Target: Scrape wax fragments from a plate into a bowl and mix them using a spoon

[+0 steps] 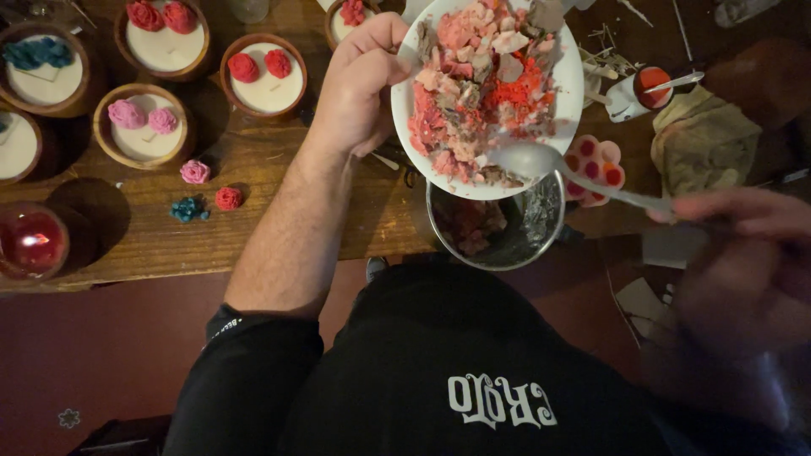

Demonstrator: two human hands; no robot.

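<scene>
My left hand [359, 84] grips the rim of a white plate [568, 84], tilted and heaped with pink, red and grey wax scraps [481, 89]. The plate hangs over a metal pot [541, 232] that holds some scraps in its bottom. My right hand [743, 253], blurred at the right edge, holds a metal spoon [541, 165] whose bowl rests at the plate's lower edge, just above the pot.
Several wooden bowls of white wax topped with wax roses [266, 72] stand on the wooden table [253, 228] at the left. Loose small roses [196, 172], a red round candle [32, 241], a pink flower mould [596, 165] and a crumpled cloth [701, 143] lie around.
</scene>
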